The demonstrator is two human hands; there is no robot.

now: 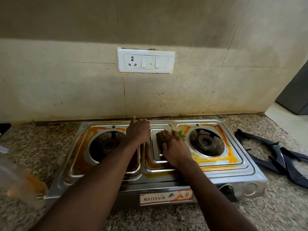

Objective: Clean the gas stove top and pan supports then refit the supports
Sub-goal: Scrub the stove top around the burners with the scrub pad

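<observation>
Two-burner steel gas stove sat on the speckled granite counter, its back edge against the tiled wall. Orange greasy stains ringed both burner wells.

Two burners were exposed: left burner and right burner, neither with a support on it. Two dark pan supports lay off the stove on the counter to its right, one overlapping the other, near the stove's right edge but apart from it.

Left hand lay palm down on the stove top between the burners near the back edge, fingers relaxed and gripping nothing; its forearm covered part of the left well. Right hand was clenched round a dark green scrub pad, pressing it on the raised centre panel; the hand hid most of the pad and panel.

One black knob showed at the front right, partly behind the right forearm. One brand label reading SURYA sat on the front face. One white switchboard, with a socket and two switches, was on the wall above the stove. One blurred clear container with something orange in it stood at the left edge; I could not tell what it was. A dark panel stood at far right.
</observation>
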